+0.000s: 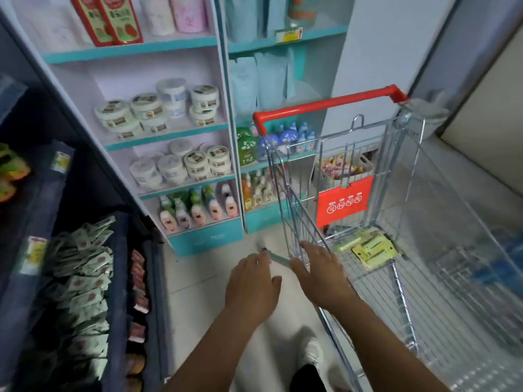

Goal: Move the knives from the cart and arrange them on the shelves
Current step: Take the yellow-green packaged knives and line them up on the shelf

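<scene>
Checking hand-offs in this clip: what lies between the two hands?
In the head view, a thin pale teal item, too blurred to identify, spans the gap between the left hand and right hand, just outside the cart.
</scene>
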The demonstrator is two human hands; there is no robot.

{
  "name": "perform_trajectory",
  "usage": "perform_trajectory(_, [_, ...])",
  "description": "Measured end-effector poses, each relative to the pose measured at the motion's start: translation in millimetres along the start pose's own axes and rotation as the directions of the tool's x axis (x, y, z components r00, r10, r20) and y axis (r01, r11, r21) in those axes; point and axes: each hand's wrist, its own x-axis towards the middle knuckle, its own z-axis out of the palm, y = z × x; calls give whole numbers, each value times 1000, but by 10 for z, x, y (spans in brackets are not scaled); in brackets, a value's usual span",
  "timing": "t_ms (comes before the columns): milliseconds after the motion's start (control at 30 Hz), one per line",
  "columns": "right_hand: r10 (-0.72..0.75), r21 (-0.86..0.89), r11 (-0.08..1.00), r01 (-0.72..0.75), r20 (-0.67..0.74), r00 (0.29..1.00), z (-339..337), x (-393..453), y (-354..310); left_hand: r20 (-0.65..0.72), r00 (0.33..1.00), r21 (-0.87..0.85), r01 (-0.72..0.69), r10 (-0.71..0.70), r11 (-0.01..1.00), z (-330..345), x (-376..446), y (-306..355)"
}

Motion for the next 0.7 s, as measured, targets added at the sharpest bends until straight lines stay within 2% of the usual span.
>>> perform_trajectory(167, [190, 100, 978, -182, -79, 979, -301, 267, 687, 49, 984, -2, -173, 173, 985, 273, 571, 594])
perform_trajectory(333, [326, 198, 932, -303, -92, 941, -532, 684, 1368, 106, 946, 48, -312, 306, 949, 494, 1263, 1236])
perform_trajectory(533, [479, 297, 843, -449, -34, 877, -641, 1252, 2051, 224, 912, 71, -367, 343, 928, 960, 2011, 1788])
perform_trajectory(700, [593, 380, 738, -558, 31, 805, -527, 1632, 2549, 367, 882, 94, -353, 297, 931, 1521, 2556, 1908])
